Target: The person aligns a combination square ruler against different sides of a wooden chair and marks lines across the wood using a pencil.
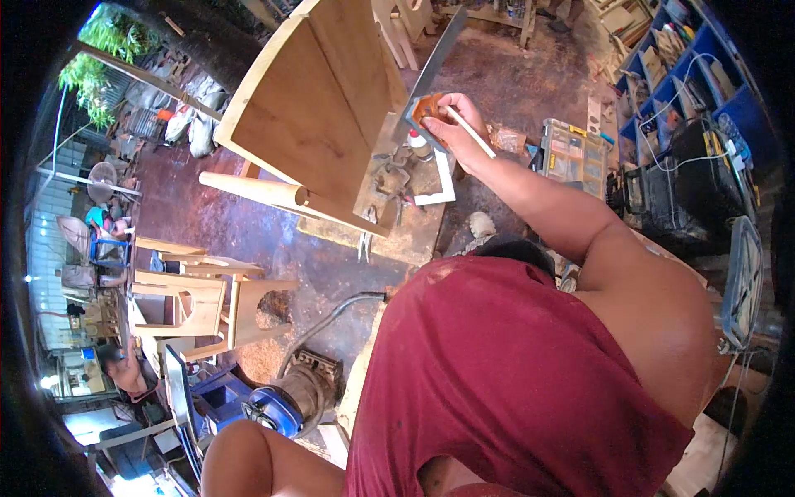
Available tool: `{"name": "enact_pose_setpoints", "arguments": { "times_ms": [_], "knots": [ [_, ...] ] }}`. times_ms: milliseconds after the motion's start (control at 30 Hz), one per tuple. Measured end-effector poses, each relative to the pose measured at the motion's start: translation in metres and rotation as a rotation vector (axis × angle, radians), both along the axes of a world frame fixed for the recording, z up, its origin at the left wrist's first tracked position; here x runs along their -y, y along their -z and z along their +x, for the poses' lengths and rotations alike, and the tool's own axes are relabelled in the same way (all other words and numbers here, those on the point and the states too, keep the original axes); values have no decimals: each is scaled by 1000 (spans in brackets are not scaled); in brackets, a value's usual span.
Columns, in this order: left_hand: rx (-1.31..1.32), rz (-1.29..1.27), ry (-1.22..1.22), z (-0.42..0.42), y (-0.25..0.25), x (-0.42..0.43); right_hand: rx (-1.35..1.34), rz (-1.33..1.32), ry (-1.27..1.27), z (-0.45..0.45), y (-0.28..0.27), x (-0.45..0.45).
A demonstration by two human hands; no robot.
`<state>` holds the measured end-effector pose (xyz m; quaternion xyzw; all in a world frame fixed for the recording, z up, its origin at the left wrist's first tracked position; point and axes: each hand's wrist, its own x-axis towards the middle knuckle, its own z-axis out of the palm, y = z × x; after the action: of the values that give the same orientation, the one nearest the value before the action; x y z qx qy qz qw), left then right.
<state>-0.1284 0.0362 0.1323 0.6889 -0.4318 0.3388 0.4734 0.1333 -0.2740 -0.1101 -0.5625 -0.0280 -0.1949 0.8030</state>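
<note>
My right hand (462,124) is closed around the orange handle (427,109) of a hand saw, whose long grey blade (439,56) points up and away. A pale, pencil-like stick (472,131) is also in that hand, lying across the fingers and wrist. Just left of the saw stands a wooden furniture piece (302,108) made of wide joined boards with a thick edge. Below it, a rounded wooden rail (252,190) juts out to the left. A bare limb shows at the lower left, but my left hand is out of view.
Under the wood lies a worn board (426,228) with a clamp-like metal tool (387,178) and a white square-shaped piece (443,186). Beside my arm sits a yellow-edged organiser case (571,157). Wooden frames (199,298), a blue-topped machine with a hose (277,410) and another person (124,369) are leftward.
</note>
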Motion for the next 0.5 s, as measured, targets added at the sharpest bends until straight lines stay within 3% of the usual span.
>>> {"name": "enact_pose_setpoints", "arguments": {
  "times_ms": [500],
  "knots": [
    [-38,15,-63,5,-1,11,-53,35,-85,-6,8,14]
  ]
}}
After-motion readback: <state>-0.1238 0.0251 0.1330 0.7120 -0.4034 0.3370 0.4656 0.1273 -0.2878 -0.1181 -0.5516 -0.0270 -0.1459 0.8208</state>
